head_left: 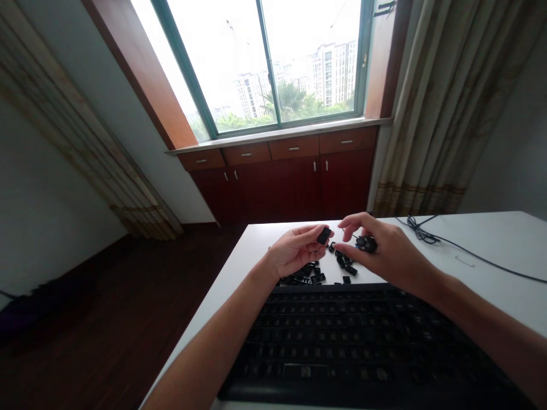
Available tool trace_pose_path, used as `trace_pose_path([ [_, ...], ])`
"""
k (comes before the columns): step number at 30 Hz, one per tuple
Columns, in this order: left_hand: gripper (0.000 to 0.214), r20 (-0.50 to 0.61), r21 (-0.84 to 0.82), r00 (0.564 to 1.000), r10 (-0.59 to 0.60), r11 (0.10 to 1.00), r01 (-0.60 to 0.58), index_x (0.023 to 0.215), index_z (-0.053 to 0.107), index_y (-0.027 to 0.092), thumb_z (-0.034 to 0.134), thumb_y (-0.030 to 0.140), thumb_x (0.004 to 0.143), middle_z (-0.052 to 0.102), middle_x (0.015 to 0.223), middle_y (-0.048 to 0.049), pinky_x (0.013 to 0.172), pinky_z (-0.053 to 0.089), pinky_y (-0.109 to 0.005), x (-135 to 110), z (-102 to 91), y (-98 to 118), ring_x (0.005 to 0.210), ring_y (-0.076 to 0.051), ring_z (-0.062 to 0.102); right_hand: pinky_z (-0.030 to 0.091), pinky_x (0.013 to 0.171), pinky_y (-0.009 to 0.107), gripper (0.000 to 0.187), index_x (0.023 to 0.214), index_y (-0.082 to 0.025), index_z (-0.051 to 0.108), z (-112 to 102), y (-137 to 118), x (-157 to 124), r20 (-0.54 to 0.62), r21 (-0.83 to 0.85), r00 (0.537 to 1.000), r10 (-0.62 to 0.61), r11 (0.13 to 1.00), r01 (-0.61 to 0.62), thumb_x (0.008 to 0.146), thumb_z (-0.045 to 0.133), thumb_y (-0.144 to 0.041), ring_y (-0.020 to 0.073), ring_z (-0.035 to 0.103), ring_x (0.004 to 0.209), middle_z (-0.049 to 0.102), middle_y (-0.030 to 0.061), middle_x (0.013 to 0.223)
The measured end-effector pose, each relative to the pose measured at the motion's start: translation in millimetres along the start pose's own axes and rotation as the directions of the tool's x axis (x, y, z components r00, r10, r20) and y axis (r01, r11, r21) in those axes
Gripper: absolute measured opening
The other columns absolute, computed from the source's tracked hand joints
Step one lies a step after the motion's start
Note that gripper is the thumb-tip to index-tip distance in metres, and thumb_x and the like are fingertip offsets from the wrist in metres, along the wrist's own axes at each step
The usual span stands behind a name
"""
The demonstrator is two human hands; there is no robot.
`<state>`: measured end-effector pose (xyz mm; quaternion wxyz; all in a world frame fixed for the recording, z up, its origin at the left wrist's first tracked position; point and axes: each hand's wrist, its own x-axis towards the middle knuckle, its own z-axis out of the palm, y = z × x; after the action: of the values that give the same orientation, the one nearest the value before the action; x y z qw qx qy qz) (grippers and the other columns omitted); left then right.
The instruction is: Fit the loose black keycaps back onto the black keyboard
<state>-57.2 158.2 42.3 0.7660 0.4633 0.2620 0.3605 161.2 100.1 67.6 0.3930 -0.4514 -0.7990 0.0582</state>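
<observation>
My left hand (294,250) pinches a small black keycap (323,235) between thumb and fingers, raised above the white table (491,250). My right hand (380,250) is beside it, fingers curled around several black keycaps (366,244). Below both hands lies a loose pile of black keycaps (318,273) on the table. A black keyboard (363,341) with its caps removed lies just in front of me, under my forearms.
A black cable (448,242) runs across the table's right side, and a small flat white piece (465,261) lies near it. Dark wooden floor is to the left of the table edge. Red-brown cabinets (294,176), a window and curtains stand beyond.
</observation>
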Motion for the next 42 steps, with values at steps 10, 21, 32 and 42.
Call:
trace_pose_path([
  [10,0.030,-0.116,0.044,0.980,0.161,0.987,-0.156,0.101,0.077,0.012,0.081,0.034,0.081,0.076,0.092,-0.0073,0.074,0.054,-0.023,1,17.7,-1,0.076,-0.012,0.069,0.046,0.053,0.025,0.041,0.098,-0.020,0.063,22,-9,-2,0.160,0.409,0.920,0.357,0.825,-0.391,0.077,0.077,-0.053,0.0130,0.058,0.059,0.071,0.0021,0.082],
  [21,0.030,-0.134,0.216,0.940,0.314,0.935,-0.282,0.102,0.078,0.015,0.082,0.035,0.080,0.079,0.096,-0.0069,0.086,0.057,-0.027,-2,27.7,-7,0.087,-0.015,0.073,0.031,0.042,0.018,0.047,0.097,-0.016,0.060,28,-11,0,0.285,0.742,0.810,0.513,0.418,-0.525,0.072,0.083,-0.049,0.0056,0.042,0.048,0.054,-0.0079,0.059],
  [32,0.029,-0.151,0.203,0.937,0.316,0.937,-0.284,0.104,0.076,0.015,0.080,0.033,0.082,0.078,0.095,-0.0054,0.084,0.059,-0.027,-6,34.6,-6,0.085,-0.015,0.073,0.033,0.043,0.019,0.037,0.099,-0.021,0.063,25,-3,-2,0.175,0.682,0.901,0.397,0.611,-0.402,0.076,0.082,-0.042,0.0065,0.044,0.049,0.063,-0.0055,0.067],
  [42,0.028,-0.145,0.218,0.981,0.131,0.971,-0.097,0.106,0.074,0.016,0.078,0.033,0.084,0.077,0.102,-0.0059,0.089,0.057,-0.024,-38,44.5,-35,0.092,-0.014,0.073,0.043,0.051,0.023,0.027,0.092,-0.022,0.070,4,0,-47,0.206,0.432,0.910,0.359,0.801,-0.414,0.081,0.076,-0.046,0.0100,0.054,0.056,0.067,-0.0013,0.076],
])
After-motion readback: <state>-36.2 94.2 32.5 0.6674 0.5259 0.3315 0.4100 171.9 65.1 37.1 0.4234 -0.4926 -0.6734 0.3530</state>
